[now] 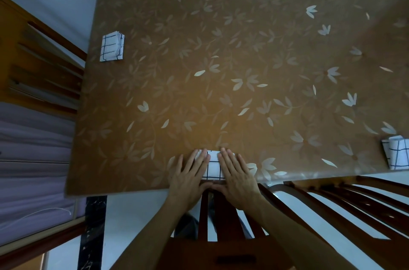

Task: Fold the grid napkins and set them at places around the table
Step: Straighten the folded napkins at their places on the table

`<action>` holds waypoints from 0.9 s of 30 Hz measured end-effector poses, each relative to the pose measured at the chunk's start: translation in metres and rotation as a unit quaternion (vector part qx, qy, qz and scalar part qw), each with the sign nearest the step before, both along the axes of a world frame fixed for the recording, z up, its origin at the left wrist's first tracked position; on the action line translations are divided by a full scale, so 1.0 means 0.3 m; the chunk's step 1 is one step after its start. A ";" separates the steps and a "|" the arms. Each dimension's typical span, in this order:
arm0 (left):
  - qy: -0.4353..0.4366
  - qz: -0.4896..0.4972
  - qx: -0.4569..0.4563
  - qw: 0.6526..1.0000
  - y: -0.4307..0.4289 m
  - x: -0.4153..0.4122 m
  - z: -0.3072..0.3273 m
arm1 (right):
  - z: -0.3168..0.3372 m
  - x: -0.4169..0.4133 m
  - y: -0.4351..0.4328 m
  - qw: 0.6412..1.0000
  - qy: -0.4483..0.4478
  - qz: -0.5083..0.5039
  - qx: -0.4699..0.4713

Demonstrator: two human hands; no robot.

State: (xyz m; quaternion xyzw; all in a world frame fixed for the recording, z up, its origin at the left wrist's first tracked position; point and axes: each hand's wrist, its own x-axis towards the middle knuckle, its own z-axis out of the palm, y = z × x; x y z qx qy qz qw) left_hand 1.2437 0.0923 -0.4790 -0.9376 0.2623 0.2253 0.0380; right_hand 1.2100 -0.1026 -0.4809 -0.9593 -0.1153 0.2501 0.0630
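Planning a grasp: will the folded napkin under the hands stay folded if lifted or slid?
The napkin is probably floppy: thin cloth that both flat hands, left hand and right hand, press on. The glossy tablecloth suggests easy sliding. Lifted by one edge, the layers may fall open.

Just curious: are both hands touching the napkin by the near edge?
Touching. The head view shows the left hand and right hand lying flat on the napkin.

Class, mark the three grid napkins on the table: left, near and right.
left napkin [111,47], head view, middle of its folded top face
near napkin [214,167], head view, strip showing between the hands
right napkin [397,152], head view, its gridded top
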 end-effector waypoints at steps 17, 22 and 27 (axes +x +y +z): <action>-0.001 0.094 -0.010 0.996 0.150 0.023 0.210 | 0.177 0.062 0.101 0.989 -0.049 -0.056 0.131; 0.006 0.162 -0.035 0.986 0.368 0.018 0.284 | 0.234 0.107 0.323 0.987 -0.049 -0.035 0.148; -0.010 0.211 -0.044 0.977 0.645 -0.006 0.366 | 0.321 0.081 0.570 0.984 -0.060 -0.022 0.165</action>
